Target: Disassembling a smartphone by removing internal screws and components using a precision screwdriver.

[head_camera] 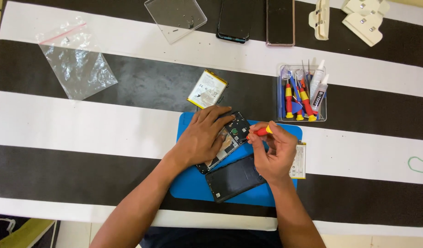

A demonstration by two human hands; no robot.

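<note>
Black and white stripes run across the table cover (83, 115), and a blue work mat (193, 183) lies near its front edge. On the mat rests an opened phone (230, 138), back removed, showing a dark inner frame with a small green part and silvery metal beneath. The left hand (202, 138) lies flat over it, fingers spread and pressing it down. The right hand (276, 154) pinches a small red and yellow screwdriver (262, 132) between closed fingertips, its tip aimed at the phone's upper end. A dark back cover (234, 179) lies on the mat just beside the phone, under the right hand.

A flat battery with a white label and yellow edge (207, 88) sits beyond the mat; another white-labelled battery (298, 160) peeks out by the right wrist. A clear tray (303, 94) holds red and yellow screwdrivers and glue tubes. A clear zip bag (76, 59) with a pink strip lies far left. Two dark phones (257, 20) lie at the far edge.
</note>
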